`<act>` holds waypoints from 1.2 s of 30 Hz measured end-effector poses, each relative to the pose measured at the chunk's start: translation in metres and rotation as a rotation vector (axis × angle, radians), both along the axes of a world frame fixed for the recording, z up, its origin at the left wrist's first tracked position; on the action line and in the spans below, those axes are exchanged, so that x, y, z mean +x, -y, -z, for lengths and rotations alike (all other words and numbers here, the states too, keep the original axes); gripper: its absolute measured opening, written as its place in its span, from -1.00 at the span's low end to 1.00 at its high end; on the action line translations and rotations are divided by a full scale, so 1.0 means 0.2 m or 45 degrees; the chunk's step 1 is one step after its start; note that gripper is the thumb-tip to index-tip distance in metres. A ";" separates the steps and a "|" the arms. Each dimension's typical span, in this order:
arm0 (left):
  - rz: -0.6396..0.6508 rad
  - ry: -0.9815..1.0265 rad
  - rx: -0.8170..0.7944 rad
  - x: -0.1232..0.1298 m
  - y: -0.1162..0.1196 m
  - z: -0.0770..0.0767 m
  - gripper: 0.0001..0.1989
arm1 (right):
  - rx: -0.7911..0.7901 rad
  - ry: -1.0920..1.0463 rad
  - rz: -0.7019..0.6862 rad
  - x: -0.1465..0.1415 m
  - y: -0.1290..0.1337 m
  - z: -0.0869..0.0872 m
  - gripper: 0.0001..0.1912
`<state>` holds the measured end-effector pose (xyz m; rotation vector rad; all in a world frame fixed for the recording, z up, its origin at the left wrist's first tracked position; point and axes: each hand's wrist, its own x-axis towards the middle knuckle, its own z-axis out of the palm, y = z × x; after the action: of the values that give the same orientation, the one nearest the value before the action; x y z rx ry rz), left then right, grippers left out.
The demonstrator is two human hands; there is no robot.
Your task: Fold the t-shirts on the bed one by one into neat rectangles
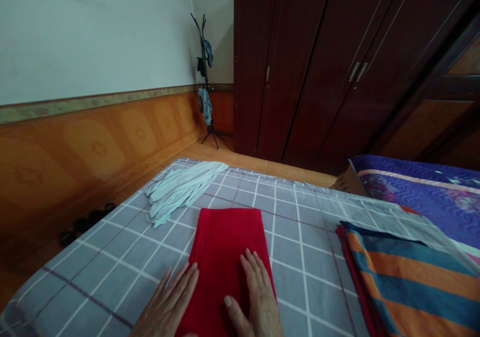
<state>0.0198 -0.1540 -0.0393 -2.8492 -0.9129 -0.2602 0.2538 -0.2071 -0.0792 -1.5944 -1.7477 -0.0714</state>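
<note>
A red cloth [228, 242], folded into a long strip, lies flat on the grey checked bedcover [296, 277]. On its left edge rests my left hand [168, 299], its fingers stretched out and close together. My right hand [257, 294] lies on the cloth's right part, palm down, with the thumb spread away from the fingers. Neither hand grips anything. The near end of the red cloth runs out of the bottom of the view.
A crumpled pale blue cloth [183, 184] lies at the bed's far left corner. Folded striped orange and blue fabric [416, 277] is at the right. Beyond are a coat rack [206, 77], a dark red wardrobe [300, 77] and a purple-covered bed [420, 187]. Shoes [90, 219] stand on the floor at left.
</note>
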 end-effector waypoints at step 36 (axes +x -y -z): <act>0.463 0.158 -0.743 0.30 -0.29 0.04 0.21 | -0.168 0.604 0.047 0.05 0.03 -0.02 -0.18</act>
<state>0.0800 -0.0951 -0.0465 -3.5763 -0.5418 -0.2401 0.2639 -0.2121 -0.0743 -1.8108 -2.1148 -0.3867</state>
